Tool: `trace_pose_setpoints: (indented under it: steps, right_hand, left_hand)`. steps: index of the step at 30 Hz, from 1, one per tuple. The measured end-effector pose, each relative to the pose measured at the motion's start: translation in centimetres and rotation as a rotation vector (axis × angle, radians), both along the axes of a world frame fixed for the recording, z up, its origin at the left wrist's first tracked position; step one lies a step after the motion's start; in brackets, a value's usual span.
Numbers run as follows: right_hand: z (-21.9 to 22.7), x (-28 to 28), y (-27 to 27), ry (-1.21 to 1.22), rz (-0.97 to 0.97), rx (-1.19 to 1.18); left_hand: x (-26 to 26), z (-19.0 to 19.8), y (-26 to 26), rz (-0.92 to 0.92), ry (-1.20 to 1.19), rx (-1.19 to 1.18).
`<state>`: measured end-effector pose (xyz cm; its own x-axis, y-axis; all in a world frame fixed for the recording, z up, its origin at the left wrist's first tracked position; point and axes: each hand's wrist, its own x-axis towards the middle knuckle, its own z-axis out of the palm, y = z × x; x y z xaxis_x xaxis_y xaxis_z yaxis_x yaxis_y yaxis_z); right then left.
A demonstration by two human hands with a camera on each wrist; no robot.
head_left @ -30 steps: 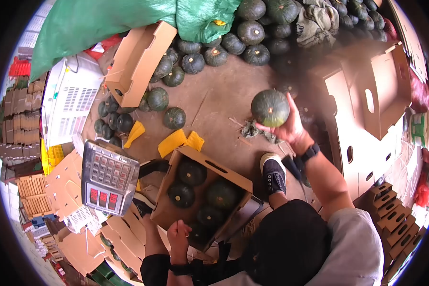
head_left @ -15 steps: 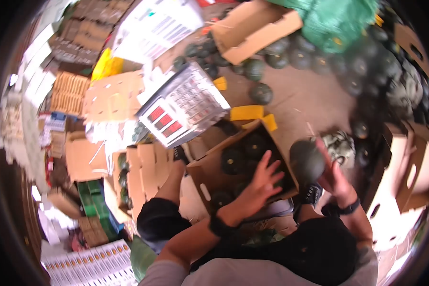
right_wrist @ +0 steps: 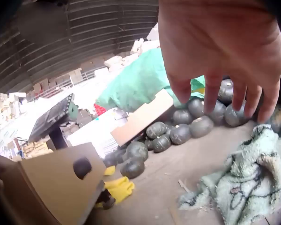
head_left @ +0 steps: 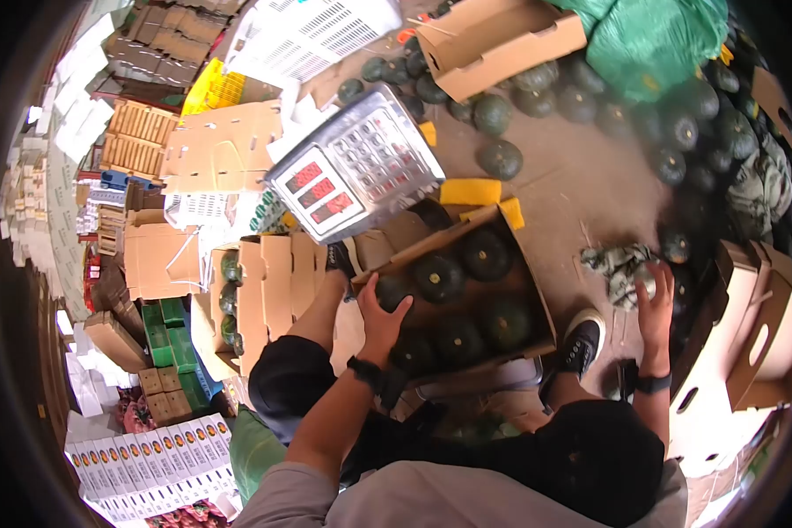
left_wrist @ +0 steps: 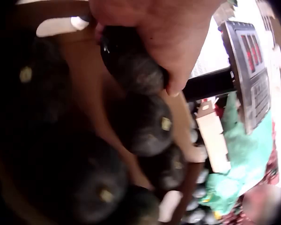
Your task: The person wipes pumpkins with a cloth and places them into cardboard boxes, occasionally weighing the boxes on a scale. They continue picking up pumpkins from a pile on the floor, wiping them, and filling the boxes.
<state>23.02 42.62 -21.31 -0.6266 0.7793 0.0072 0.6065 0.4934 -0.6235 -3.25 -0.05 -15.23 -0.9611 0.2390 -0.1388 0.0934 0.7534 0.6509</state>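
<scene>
At the left end of an open cardboard box (head_left: 544,304), my left hand (head_left: 383,321) grips a dark green kabocha squash (left_wrist: 131,61), with the thumb along one side and the fingers over the other. Several more squashes lie in two rows in the box, among them a squash (head_left: 438,277) beside the held one and a squash (head_left: 460,339) in the near row. My right hand (head_left: 656,317) is empty, off the box's right side. Its fingers point downward, loosely spread, and overlap a crumpled grey-green cloth (head_left: 620,273) on the floor.
A scale display (head_left: 356,167) with red digits stands beyond the box. Yellow gloves (head_left: 471,191) lie past the far edge. Loose squashes (head_left: 500,158) and an empty carton (head_left: 502,53) are farther off, cardboard boxes (head_left: 722,352) at right. My shoe (head_left: 583,343) is beside the box.
My right hand held a squash, brought it toward the box, and is now empty out to the right. The left hand moved onto a squash at the box's left end. The head view turned.
</scene>
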Motion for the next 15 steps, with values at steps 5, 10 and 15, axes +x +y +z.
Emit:
trace_pose_setpoints:
  steps: [5, 10, 15]
  right_hand:
    - [-0.5, -1.5, 0.6, -0.536, -0.113, 0.302]
    - [-5.2, 2.2, 5.0, -0.127, 0.037, 0.257]
    - [6.0, 0.3, 4.2, 0.221, 0.057, -0.067]
  left_hand:
    - [-1.7, -2.8, -2.5, -0.087, -0.036, -0.011]
    - [-2.2, 9.9, -2.2, -0.083, -0.318, 0.099]
    - [-2.3, 23.9, -6.5, 0.008, -0.555, 0.338]
